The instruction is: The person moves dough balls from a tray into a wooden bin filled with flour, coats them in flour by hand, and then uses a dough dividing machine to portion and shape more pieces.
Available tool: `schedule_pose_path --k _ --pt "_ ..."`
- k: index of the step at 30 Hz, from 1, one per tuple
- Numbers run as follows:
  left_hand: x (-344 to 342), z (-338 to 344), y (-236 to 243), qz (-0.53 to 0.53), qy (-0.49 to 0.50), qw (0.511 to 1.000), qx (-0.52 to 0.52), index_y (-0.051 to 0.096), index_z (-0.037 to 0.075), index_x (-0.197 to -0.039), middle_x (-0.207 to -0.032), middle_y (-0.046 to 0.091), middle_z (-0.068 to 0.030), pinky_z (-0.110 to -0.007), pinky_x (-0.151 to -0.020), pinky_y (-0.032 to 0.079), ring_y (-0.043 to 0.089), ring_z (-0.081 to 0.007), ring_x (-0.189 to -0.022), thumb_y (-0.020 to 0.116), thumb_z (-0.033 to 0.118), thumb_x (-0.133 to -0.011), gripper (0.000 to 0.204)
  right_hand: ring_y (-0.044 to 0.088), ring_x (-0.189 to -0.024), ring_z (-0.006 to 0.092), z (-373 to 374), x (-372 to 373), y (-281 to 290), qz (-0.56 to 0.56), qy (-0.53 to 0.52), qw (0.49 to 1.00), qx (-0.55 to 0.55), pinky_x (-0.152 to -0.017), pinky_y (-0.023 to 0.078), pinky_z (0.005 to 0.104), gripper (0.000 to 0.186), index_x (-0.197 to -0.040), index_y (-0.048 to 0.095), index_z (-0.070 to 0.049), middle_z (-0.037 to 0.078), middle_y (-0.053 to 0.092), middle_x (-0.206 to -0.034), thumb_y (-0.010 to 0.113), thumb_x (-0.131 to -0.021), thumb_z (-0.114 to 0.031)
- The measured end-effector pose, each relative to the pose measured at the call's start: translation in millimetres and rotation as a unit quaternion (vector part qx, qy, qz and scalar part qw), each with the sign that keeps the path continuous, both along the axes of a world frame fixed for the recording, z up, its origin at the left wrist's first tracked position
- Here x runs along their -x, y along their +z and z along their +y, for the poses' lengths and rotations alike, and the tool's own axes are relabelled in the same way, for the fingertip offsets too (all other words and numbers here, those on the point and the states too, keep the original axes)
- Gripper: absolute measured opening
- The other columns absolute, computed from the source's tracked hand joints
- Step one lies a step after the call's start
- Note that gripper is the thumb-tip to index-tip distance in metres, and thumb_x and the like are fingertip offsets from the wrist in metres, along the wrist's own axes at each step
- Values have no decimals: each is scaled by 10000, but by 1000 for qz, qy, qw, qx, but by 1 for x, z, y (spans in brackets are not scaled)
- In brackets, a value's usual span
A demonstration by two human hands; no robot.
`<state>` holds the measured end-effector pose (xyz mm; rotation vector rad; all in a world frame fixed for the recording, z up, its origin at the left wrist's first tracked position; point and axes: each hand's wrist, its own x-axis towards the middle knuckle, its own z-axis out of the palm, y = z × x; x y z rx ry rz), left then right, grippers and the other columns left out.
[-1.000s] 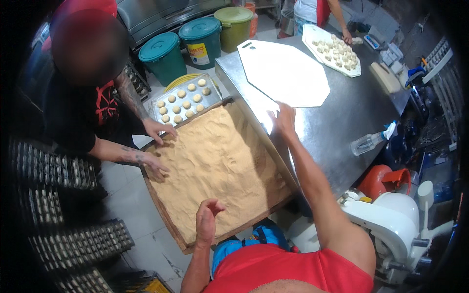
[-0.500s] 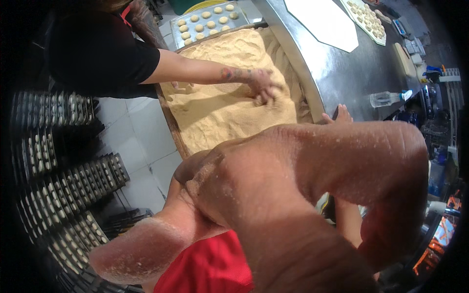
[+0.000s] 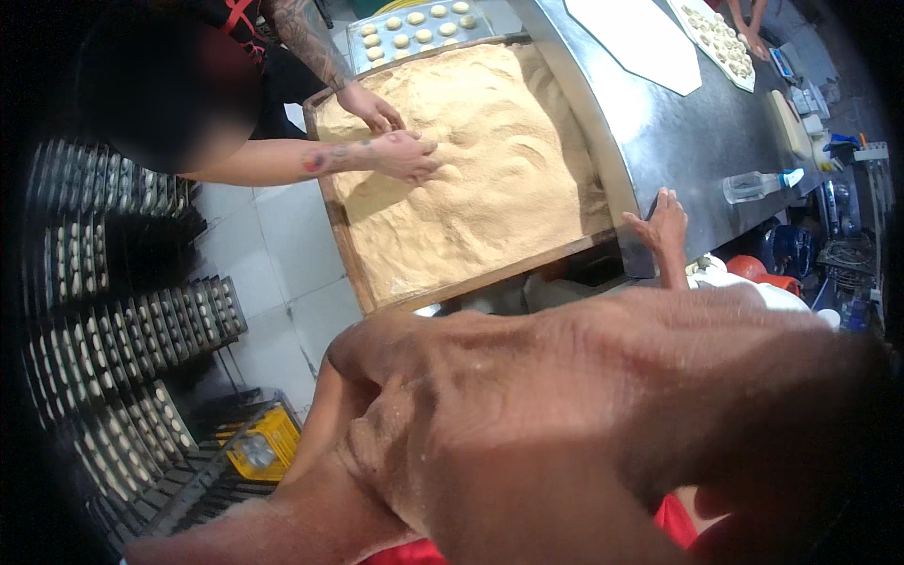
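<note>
My left hand (image 3: pixel 508 414) looms very close to the lens across the lower half of the view, hiding much of my body; its fingers are cropped and blurred, so their grip is unclear. My right hand (image 3: pixel 661 226), fingers apart and holding nothing, rests at the near-left edge of the steel table (image 3: pixel 692 151). Beside it is a shallow wooden box (image 3: pixel 381 306) of fine tan crumbs (image 3: pixel 490 217). A co-worker's two hands (image 3: pixel 400 155) are on the crumbs at the box's left part. A clear spray bottle (image 3: pixel 749 188) stands on the table.
Behind the box is a metal tray (image 3: pixel 361 33) of round dough pieces. White boards (image 3: pixel 631 38), one bearing dough balls (image 3: pixel 716 42), lie on the table; another person's hands (image 3: pixel 751 38) are beside them. Racks of filled trays (image 3: pixel 132 339) and a yellow crate (image 3: pixel 264 443) stand left.
My left hand rose from the box's near edge to the lens. My right hand stays at the table edge. The co-worker's reaching hand drew back leftward. The view has shifted.
</note>
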<state>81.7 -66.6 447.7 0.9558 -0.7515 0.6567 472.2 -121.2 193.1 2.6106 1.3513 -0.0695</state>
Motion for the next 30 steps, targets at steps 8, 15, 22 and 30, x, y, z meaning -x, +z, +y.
schedule_pose_path --k 8,15,22,30 --pt "-10 -65 20 10 -11 1000 -24 597 70 -1358 -1037 607 -116 -443 -943 456 587 -261 -970 250 864 -921 970 362 -1474 428 -20 3 -3 29 16 998 -58 -1201 278 580 1051 -1546 367 -9 255 354 -1613 753 -790 -628" --pt "-1 -93 35 11 -11 996 -83 596 67 -1359 -1058 617 -129 -437 -933 463 599 -270 -979 273 869 -913 973 308 -1502 430 -34 12 -12 57 27 998 -30 -1215 254 582 1088 -1553 342 -7 242 296 -1641 760 -778 -644" --pt "-2 -112 46 8 -26 992 -122 595 64 -1361 -1078 627 -142 -431 -923 470 611 -279 -988 295 874 -906 976 300 -1507 428 -47 8 3 70 22 997 -40 -1210 264 585 1072 -1552 344 -11 235 306 -1639 785 -778 -606" --pt "1 -108 55 41 -19 990 -133 594 60 -1363 -1101 638 -156 -424 -912 478 625 -290 -999 321 880 -898 981 311 -1496 436 -64 3 -2 54 35 997 -40 -1208 257 594 1086 -1557 329 -12 257 306 -1631 772 -779 -627"
